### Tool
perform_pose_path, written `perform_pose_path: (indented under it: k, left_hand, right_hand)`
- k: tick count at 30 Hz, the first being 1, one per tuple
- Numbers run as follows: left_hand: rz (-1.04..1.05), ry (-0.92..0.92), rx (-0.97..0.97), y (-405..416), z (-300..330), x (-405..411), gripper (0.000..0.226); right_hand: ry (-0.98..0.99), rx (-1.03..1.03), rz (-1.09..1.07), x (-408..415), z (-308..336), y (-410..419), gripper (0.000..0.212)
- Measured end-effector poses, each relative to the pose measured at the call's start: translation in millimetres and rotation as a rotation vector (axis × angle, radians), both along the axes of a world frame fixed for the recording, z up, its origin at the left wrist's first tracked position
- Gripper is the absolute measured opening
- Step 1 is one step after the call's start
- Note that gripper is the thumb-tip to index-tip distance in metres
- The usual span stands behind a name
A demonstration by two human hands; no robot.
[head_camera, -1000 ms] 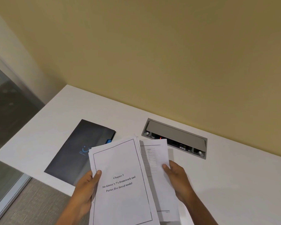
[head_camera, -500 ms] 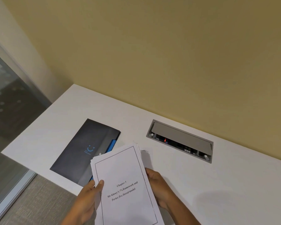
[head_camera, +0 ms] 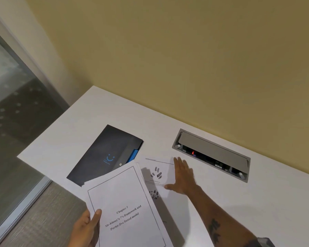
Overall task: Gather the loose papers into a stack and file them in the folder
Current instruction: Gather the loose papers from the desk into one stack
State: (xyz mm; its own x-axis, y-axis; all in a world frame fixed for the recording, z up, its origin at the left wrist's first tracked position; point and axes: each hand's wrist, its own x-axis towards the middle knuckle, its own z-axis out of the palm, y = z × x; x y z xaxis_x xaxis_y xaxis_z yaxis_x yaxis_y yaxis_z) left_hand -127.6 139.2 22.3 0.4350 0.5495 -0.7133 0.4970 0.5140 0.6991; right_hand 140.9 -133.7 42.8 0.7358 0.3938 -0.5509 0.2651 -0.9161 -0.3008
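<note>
My left hand [head_camera: 86, 229] grips the lower left edge of a stack of white papers [head_camera: 125, 207], whose top sheet reads "Chapter 3". The stack is lifted over the table's front edge and covers a corner of the black folder [head_camera: 103, 155]. That folder lies shut on the white table [head_camera: 239, 202], with a blue tab at its right side. A loose sheet [head_camera: 157, 173] with small grey pictures lies flat to the right of the stack. My right hand [head_camera: 183, 175] rests flat, fingers spread, on that sheet's right edge.
A grey cable box [head_camera: 210, 155] with an open lid is set into the table near the yellow wall. The table's left edge drops to a grey floor beside a glass partition [head_camera: 12, 104].
My right hand left the stack and moved forward onto the loose sheet, which was hidden before. The left hand alone now holds the stack.
</note>
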Motion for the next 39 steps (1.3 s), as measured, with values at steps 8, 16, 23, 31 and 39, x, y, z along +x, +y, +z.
perform_pose_path:
  k: [8, 16, 23, 31, 39]
  left_hand:
    - [0.081, -0.006, -0.038, 2.1, 8.1, -4.8, 0.035]
    - [-0.008, -0.035, 0.010, -2.5, 23.2, 18.7, 0.024]
    - [-0.082, -0.048, 0.001, -10.1, 33.2, 38.2, 0.042]
    - [-0.269, -0.087, 0.027, -37.5, 43.8, 79.5, 0.017]
    - [-0.470, -0.070, 0.007, -78.9, 54.2, 123.0, 0.027]
  right_hand:
    - [-0.073, -0.052, 0.037, -16.6, -25.2, -5.6, 0.113]
    - [-0.140, 0.169, -0.342, -52.7, -39.0, -5.6, 0.073]
    - [0.088, 0.548, -0.761, -56.4, -37.4, -19.5, 0.011]
    - [0.264, 0.713, -0.863, -54.5, -1.2, -81.2, 0.024]
    - [0.438, 0.890, -0.896, -66.5, 44.1, -101.2, 0.026]
